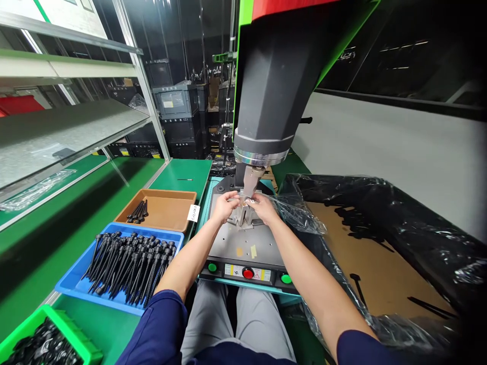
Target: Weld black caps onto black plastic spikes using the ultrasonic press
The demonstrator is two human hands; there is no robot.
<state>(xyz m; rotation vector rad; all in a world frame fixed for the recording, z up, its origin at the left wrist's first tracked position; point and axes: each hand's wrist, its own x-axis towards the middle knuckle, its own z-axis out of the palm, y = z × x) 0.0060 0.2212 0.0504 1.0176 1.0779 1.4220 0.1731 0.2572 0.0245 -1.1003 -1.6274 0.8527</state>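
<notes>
Both my hands are at a metal fixture (242, 219) on the machine's base plate (228, 246), right below the grey metal tip (251, 181) of the press head. My left hand (226, 206) comes in from the left side, fingertips pinched together by the tip. From the right, my right hand (263, 208) reaches the same spot with thumb and fingers closed. Whatever lies between the fingertips is too small and partly covered to name. The dark machine head (268, 96) hangs just above my hands.
Left: a blue tray (114, 302) of black tie-like parts, a brown tray (175, 208) with several more, and a green bin (72, 329) of small black pieces. Right: a plastic-lined box (323, 253) holding black parts. Green buttons (286, 279) and a red button (247, 273) line the front edge.
</notes>
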